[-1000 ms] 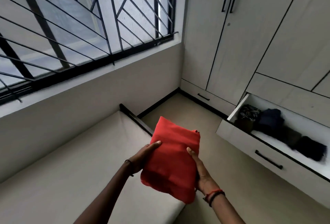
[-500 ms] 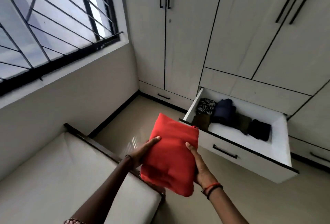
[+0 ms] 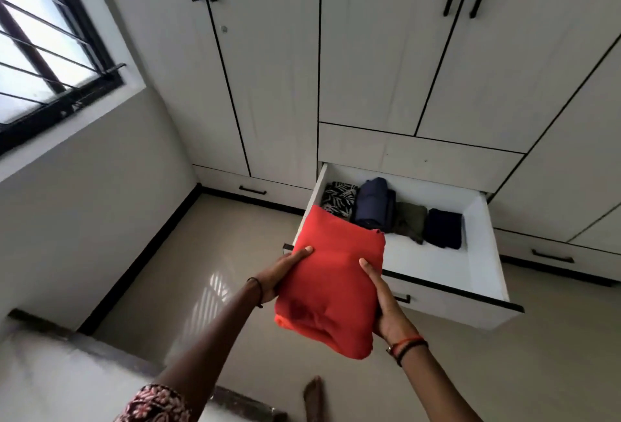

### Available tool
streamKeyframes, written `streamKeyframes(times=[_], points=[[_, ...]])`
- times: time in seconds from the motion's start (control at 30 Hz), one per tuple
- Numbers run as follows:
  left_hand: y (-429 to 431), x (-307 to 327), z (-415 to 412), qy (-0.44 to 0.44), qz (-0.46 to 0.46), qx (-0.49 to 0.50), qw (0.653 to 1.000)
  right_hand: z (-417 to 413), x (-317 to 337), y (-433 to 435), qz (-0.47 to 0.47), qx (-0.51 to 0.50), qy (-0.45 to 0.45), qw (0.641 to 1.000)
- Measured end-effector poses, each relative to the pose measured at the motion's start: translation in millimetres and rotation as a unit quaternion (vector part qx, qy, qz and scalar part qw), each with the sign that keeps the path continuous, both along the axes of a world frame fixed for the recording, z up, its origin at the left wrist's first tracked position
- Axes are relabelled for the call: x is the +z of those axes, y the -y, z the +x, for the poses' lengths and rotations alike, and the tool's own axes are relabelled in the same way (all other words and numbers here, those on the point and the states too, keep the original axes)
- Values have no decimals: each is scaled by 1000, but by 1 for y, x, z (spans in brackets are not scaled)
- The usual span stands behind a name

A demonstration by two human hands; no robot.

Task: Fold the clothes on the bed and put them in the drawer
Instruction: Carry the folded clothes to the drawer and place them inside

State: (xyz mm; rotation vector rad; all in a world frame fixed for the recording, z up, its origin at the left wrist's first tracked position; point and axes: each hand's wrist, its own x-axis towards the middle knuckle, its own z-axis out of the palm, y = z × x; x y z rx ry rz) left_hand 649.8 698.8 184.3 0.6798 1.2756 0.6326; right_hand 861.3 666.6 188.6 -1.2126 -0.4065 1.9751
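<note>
fig.: person's body as seen from the head cam. (a) left hand [image 3: 285,273]: wrist carries a thin black cord [image 3: 259,291], w/ a short end hanging on the lower side. (b) left sleeve [image 3: 153,403]: at frame bottom; dark maroon fabric w/ pink-and-white floral print. (c) right hand [image 3: 383,307]: wrist carries two bands side by side, an orange-red thread [image 3: 408,341] and a black band [image 3: 413,349], w/ a small metallic bit at the inner edge. (d) bare foot [image 3: 312,394]: lower centre, blurred.
</note>
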Motion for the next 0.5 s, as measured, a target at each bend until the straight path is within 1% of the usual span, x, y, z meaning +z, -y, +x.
streamKeyframes(times=[0.27,0.33,0.5], points=[[-141,-20,35,3,-5,-55,998,35,-14,-120,-9,-47,12,999],[-167,-20,49,1,-21,-64,998,46,-19,-145,-21,-53,14,998],[-220,-37,83,29,-100,-81,991,82,-32,-195,-53,-46,15,997]])
